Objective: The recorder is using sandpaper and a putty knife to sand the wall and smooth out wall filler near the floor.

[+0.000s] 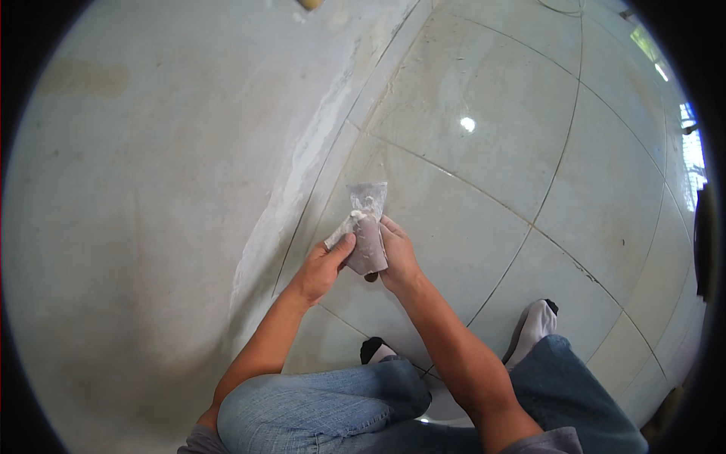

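In front of me, both hands hold a putty knife with a flat, white-smeared blade (368,194) pointing away from me. A curled pinkish-grey sheet, like sandpaper (369,248), covers most of its handle, and a dark brown handle end (371,278) shows below. My left hand (319,271) is closed, its thumb pressing the sheet's left side, where a white-dusted edge sticks out. Around the right side of the knife and sheet, my right hand (398,256) is closed, with most fingers hidden behind. White paste clings where the blade meets the sheet.
A pale wall (166,151) fills the left, with a rough white patched strip (302,163) along its base. Glossy light tiles (469,181) cover the floor. My bent knee (302,412) and socked feet (538,321) are close below. A yellowish object (309,4) shows at the top edge.
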The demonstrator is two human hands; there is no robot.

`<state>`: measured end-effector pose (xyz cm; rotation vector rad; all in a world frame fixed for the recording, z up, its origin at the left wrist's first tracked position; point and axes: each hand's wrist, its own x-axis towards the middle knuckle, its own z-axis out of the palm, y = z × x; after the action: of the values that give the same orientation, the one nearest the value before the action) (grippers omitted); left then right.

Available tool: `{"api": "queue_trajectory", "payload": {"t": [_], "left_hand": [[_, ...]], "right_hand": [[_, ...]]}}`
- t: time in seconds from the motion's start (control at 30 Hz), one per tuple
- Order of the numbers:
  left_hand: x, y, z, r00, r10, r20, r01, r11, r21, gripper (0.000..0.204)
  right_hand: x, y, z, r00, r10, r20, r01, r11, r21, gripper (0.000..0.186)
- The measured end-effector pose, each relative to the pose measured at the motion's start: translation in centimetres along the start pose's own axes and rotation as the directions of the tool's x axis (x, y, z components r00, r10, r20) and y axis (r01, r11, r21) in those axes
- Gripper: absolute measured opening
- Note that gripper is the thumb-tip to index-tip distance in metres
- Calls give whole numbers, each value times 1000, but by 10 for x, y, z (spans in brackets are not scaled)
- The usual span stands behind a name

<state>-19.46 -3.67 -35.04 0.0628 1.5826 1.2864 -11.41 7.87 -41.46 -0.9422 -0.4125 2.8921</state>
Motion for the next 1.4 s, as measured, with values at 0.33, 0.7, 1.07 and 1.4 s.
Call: {"api": "queue_trajectory", "payload": {"t": [0.33, 0.7, 1.07, 1.4], "left_hand": [[60, 30, 61, 974, -64, 218, 32, 989, 147, 37], [93, 33, 78, 957, 259, 131, -288, 781, 554, 45], [33, 45, 23, 862, 503, 58, -386, 579, 718, 37], [-109, 128, 24, 856, 517, 16, -246, 381, 891, 18]], "right_hand": [[-5, -53, -48, 947, -320, 24, 321, 947, -30, 28], [-57, -105, -33, 937, -329, -118, 299, 929, -217, 40], [-12, -73, -8, 973, -226, 39, 229, 960, -158, 30], [21, -68, -8, 953, -260, -153, 299, 884, 361, 44]]}}
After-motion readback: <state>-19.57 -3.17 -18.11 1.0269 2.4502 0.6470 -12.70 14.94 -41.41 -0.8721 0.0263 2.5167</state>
